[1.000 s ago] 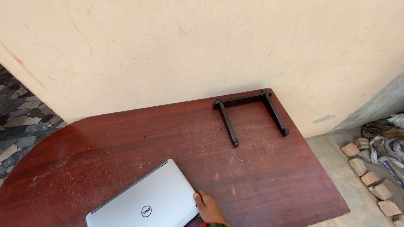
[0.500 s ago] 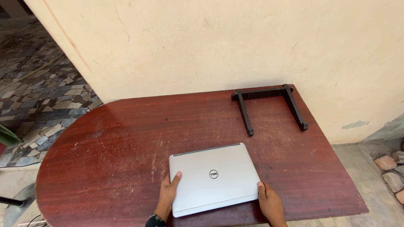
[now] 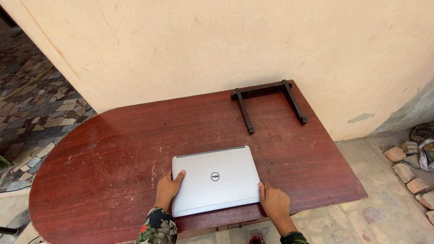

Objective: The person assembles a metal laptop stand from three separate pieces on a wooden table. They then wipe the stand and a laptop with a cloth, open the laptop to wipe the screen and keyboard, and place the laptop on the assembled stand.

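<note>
A closed silver laptop (image 3: 214,178) lies flat near the front edge of a dark red wooden table (image 3: 113,149). My left hand (image 3: 168,187) grips the laptop's left edge, thumb on the lid. My right hand (image 3: 273,201) holds its front right corner. A black U-shaped laptop stand (image 3: 269,103) lies at the back right of the table, against the wall, apart from both hands.
A beige plastered wall (image 3: 217,40) backs the table. Patterned stone paving (image 3: 31,108) lies to the left. Loose bricks (image 3: 407,171) and cloth sit on the concrete floor at the right.
The view has shifted and the laptop now sits squarer on the table. Both hands stay at its sides; a second ago only one hand showed at its corner.
</note>
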